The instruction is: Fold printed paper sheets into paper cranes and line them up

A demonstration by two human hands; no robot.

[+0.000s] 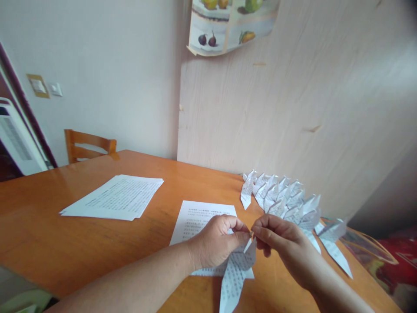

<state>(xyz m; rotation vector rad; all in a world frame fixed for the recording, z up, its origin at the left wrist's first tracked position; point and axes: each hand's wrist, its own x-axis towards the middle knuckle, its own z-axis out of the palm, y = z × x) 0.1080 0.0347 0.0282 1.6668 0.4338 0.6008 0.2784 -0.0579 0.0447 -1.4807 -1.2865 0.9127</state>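
1. Covering part of a printed sheet [208, 211], the left hand [221, 241] pinches a folded paper [236, 265] at five o'clock; its lower end is cut off.
2. Right hand [283, 234]: fingertips narrowly closed on the same paper, pinched tip mostly obscured.
3. Folded pieces [283, 195], four o'clock; clear plastic [368, 244] beyond, blurred, contents indistinct.

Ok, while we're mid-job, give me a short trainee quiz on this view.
1. True or false: the stack of printed sheets lies nearer the wooden chair than the cluster of folded shapes does.

2. The fingertips of the left hand and right hand meet at:
a) the chair back
b) the top of a folded paper
c) a wall switch

3. Fill in: the hanging picture shows painted ____.

Key: 1 true; 2 b; 3 fruit.
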